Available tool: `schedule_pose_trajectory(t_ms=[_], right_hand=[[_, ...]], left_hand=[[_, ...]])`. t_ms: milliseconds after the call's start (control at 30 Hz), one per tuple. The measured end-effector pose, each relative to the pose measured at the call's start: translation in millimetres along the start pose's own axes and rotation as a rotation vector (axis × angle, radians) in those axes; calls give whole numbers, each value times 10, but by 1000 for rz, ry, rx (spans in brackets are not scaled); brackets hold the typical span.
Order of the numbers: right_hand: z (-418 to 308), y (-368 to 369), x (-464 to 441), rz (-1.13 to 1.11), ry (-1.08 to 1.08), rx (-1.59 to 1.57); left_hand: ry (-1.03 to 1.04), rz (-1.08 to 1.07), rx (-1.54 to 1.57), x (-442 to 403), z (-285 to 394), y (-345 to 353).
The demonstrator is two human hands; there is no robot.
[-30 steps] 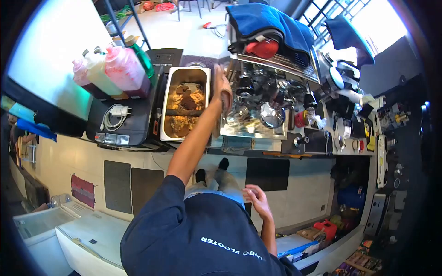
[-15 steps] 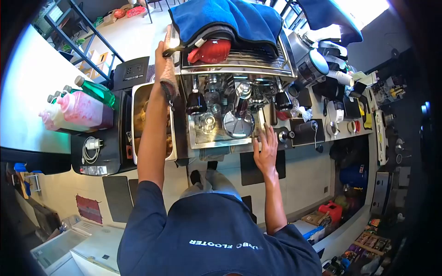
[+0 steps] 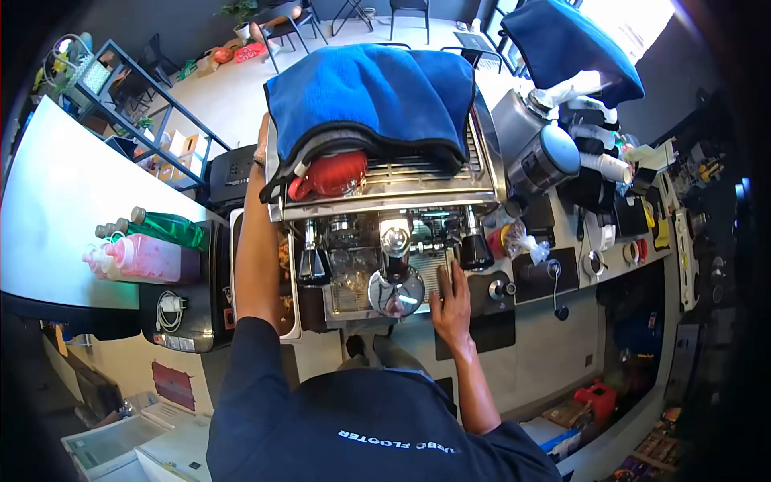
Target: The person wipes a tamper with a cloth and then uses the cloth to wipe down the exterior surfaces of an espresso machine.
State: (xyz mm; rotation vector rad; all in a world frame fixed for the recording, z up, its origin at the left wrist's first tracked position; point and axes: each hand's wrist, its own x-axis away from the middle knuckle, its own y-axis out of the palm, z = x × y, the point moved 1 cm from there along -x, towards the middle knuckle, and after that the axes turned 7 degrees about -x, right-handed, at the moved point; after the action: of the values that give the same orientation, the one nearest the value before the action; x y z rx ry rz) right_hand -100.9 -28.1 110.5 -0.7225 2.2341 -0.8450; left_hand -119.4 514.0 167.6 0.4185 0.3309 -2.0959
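An espresso machine (image 3: 393, 206) stands in front of me, with a blue cloth (image 3: 369, 92) draped over its top. A red, rounded object (image 3: 333, 175) shows under the cloth's front edge. My left arm reaches along the machine's left side; only a sliver of my left hand (image 3: 263, 136) shows, its fingers hidden behind the machine and cloth. My right hand (image 3: 454, 312) lies at the right front of the drip tray (image 3: 353, 304), fingers stretched out and holding nothing. A round, shiny metal piece (image 3: 397, 292) sits below the middle group head, left of that hand.
Pink-filled bottles (image 3: 148, 259) and green bottles (image 3: 173, 229) stand on the left. A metal food pan (image 3: 294, 321) lies beside my left arm. Right of the machine are a coffee grinder (image 3: 546, 157), stacked cups (image 3: 606, 167) and a white cup (image 3: 594, 263).
My left hand has gone from the machine's upper left corner to mostly out of sight behind its side. My right hand remains at the drip tray. The view has tilted up.
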Motion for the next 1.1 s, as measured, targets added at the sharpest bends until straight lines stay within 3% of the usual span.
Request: schedule_pose_trajectory(t_ms=[333, 533, 567, 700, 833, 1100], right_hand=[[53, 17, -9, 13, 0, -16], [69, 42, 9, 27, 8, -36], [69, 58, 12, 27, 2, -44], [104, 81, 33, 55, -4, -54], [76, 64, 28, 44, 10, -56], [43, 48, 4, 56, 6, -58]], left_hand=[[-314, -24, -134, 983, -551, 196], [-497, -18, -225, 1961, -758, -96], [-493, -11, -231, 1881, -437, -85], [-476, 69, 609, 1735, 957, 58], [-375, 11, 665, 1320, 1880, 270], [-344, -135, 684, 449, 1790, 285]])
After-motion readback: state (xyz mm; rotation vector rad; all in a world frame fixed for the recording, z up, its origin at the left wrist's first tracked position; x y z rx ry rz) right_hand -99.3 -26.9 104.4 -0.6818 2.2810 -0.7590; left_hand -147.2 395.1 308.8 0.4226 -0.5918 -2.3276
